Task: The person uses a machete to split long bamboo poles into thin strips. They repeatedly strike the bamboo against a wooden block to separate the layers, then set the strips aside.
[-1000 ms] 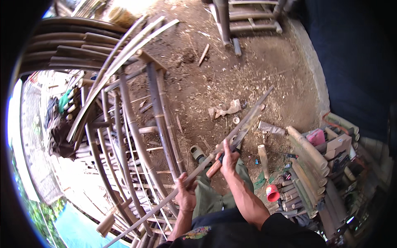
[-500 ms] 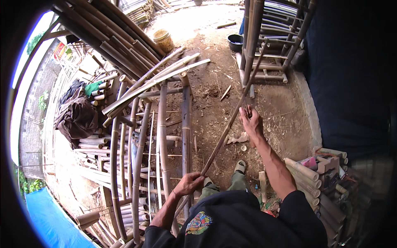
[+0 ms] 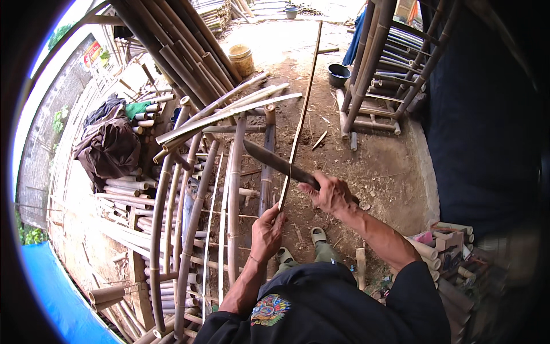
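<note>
My left hand [image 3: 267, 234] is closed around the lower end of a long, thin bamboo strip [image 3: 305, 94], which stretches up and away from me, leaning slightly right. In my right hand [image 3: 332, 196] is the handle of a machete [image 3: 267, 159], with its broad dark blade pointing left. The blade crosses the strip a short way above my left hand. They appear to touch, but the exact contact is too small to tell. Left of my hands stands a bamboo frame [image 3: 234, 195], with several split bamboo pieces [image 3: 252, 104] lying across its top.
Bamboo poles [image 3: 172, 51] lean at the upper left, near a yellowish bucket [image 3: 242, 59]. A black bucket [image 3: 338, 74] stands by another bamboo frame [image 3: 372, 109] at the upper right. Cut bamboo [image 3: 427, 252] lies at lower right; a blue tarp [image 3: 54, 292] spreads at lower left.
The strip has swung to a steeper angle, its far end moving left and away. My left hand has risen; my right hand has come lower and left, the machete now plainly showing across the strip.
</note>
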Demonstrator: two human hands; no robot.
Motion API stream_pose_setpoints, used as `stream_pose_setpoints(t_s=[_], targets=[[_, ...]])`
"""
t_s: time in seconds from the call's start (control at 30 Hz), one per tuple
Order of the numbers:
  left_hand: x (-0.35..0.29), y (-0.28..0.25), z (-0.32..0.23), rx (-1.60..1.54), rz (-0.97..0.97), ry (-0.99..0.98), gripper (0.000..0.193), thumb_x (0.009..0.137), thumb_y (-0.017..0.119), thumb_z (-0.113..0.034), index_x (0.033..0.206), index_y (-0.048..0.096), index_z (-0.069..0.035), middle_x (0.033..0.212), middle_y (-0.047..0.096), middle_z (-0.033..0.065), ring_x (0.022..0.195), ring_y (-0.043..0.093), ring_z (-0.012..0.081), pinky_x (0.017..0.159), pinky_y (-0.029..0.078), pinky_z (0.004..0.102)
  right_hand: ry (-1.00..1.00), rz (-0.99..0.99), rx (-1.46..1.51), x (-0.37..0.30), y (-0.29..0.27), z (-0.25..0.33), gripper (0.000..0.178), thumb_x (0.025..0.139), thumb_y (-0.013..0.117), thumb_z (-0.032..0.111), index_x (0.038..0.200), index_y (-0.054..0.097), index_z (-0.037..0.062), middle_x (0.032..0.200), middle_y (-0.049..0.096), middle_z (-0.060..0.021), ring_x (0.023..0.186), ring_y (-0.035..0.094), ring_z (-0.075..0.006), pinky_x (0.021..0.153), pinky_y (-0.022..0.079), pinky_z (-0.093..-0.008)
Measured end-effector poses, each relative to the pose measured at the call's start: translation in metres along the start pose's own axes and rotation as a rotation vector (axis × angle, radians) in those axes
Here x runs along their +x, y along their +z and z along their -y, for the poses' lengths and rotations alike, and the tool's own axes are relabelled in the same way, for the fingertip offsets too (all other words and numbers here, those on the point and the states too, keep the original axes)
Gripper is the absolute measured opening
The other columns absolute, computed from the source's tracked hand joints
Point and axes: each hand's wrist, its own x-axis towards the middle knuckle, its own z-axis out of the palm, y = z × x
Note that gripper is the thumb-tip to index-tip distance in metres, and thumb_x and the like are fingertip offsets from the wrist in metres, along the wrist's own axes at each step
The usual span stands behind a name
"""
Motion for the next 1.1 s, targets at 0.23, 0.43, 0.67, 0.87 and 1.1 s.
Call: stream_pose_setpoints(t_s=[0.23,0.43,0.67,0.87,1.1], targets=[[-0.016,0.000,0.000,0.047,-0.029,0.037,0.034,0.095,0.059,-0.016,0.127,0.059,-0.002,0.089,0.067,0.0035,0.080,0.058,0.0084,0.071,0.048,0.0241,-0.042,-0.047,-0.041,0.039,-0.008,-0.031,0.062,0.094,0.038,0.066,0.082,0.056,0.0080,0.050,0.049,-0.0032,0.041,0.052,-0.0143,0.037,0.046,-0.0345],[-0.027,0.001,-0.023,0.120,-0.007,0.008,0.033,0.094,0.058,-0.011,0.126,0.060,-0.003,0.087,0.063,0.0042,0.082,0.058,0.0100,0.074,0.048,0.0254,-0.136,-0.056,-0.081,0.056,-0.012,-0.059,0.065,0.091,0.037,0.070,0.083,0.056,0.0086,0.053,0.050,-0.0037,0.042,0.052,-0.0140,0.034,0.045,-0.0322],[-0.026,0.009,-0.020,0.216,0.003,0.095,0.026,0.090,0.058,-0.006,0.116,0.063,-0.002,0.076,0.055,0.0063,0.071,0.055,0.0135,0.064,0.044,0.0270,-0.362,-0.184,-0.100,0.047,-0.004,-0.074,0.065,0.091,0.029,0.071,0.076,0.048,0.0107,0.049,0.041,0.0000,0.036,0.038,-0.0097,0.026,0.034,-0.0295],[-0.076,-0.002,-0.001,0.340,0.083,0.146,0.030,0.087,0.062,-0.004,0.116,0.063,-0.006,0.069,0.053,0.0127,0.061,0.056,0.0266,0.057,0.044,0.0346,0.167,-0.186,-0.169,0.117,-0.074,-0.162,0.076,0.084,0.031,0.081,0.080,0.059,0.0110,0.053,0.052,-0.0018,0.044,0.053,-0.0178,0.042,0.043,-0.0362],[-0.169,-0.058,0.074,0.463,0.053,0.068,0.020,0.089,0.061,-0.012,0.106,0.068,-0.006,0.066,0.053,0.0121,0.058,0.058,0.0255,0.055,0.045,0.0347,0.296,-0.301,-0.357,0.155,-0.174,-0.259,0.089,0.077,0.027,0.089,0.091,0.066,0.0104,0.056,0.055,-0.0045,0.054,0.058,-0.0230,0.050,0.045,-0.0416]])
